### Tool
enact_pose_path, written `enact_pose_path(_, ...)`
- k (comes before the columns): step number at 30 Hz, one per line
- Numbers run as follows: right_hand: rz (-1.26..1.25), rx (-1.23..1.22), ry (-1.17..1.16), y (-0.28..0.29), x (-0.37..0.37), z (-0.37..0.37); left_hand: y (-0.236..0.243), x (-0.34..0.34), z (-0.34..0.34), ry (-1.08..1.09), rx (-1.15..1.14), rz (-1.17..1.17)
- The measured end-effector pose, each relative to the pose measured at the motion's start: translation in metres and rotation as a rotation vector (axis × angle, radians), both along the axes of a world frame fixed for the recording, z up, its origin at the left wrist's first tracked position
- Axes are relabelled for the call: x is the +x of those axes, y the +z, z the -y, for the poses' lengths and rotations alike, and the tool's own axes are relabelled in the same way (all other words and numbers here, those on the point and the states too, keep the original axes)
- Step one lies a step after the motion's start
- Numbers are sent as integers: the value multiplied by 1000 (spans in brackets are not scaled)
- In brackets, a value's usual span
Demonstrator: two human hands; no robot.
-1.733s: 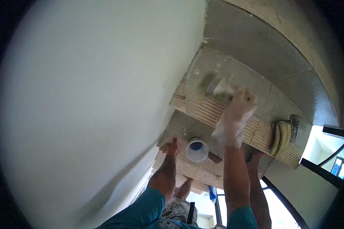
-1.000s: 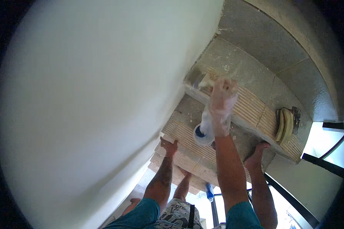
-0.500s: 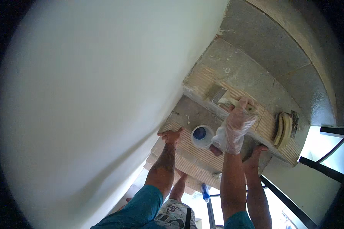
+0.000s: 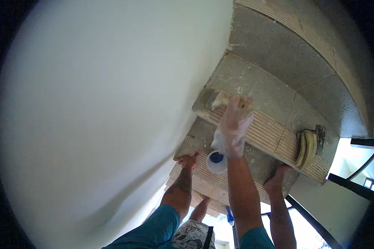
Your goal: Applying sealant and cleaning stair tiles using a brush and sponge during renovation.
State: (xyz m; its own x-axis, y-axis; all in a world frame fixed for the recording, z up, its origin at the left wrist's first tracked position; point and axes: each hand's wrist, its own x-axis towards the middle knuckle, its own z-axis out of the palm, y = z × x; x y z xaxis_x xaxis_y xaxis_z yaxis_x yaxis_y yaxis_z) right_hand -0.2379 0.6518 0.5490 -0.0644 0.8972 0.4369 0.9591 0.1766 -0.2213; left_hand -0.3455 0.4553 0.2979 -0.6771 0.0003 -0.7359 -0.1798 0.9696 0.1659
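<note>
My right hand (image 4: 235, 118), in a clear plastic glove, is closed around the pale handle of a flat paintbrush (image 4: 221, 99). The brush's metal band and head point left, over the ribbed edge of a stair step (image 4: 265, 129) near the wall; motion blurs it a little. On the step below, beside the wall, my left hand (image 4: 188, 161) leans bare with its fingers apart. A white bucket (image 4: 212, 168) with something dark blue inside stands between my hands, partly covered by the glove and right forearm.
A white wall (image 4: 104, 91) rises along the left. Farther right on the step lie curved pale-handled pieces (image 4: 306, 148) with a dark flat end. My bare foot (image 4: 278, 176) is on the lower step. A blue bottle-like object (image 4: 230, 216) shows below, near dark railing bars (image 4: 351, 186).
My right hand has moved left and slightly up with the paintbrush, toward the wall. The left hand stays on the lower step. The view has shifted slightly.
</note>
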Motion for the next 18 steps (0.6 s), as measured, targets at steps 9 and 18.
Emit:
enact_pose_path(9, -1662, -132, -388, -7, 81, 37, 9, -5, 6, 17, 53, -24)
enact_pose_path(18, -1531, 71, 314, -49, 91, -10, 8, -9, 5, 80, 72, 26)
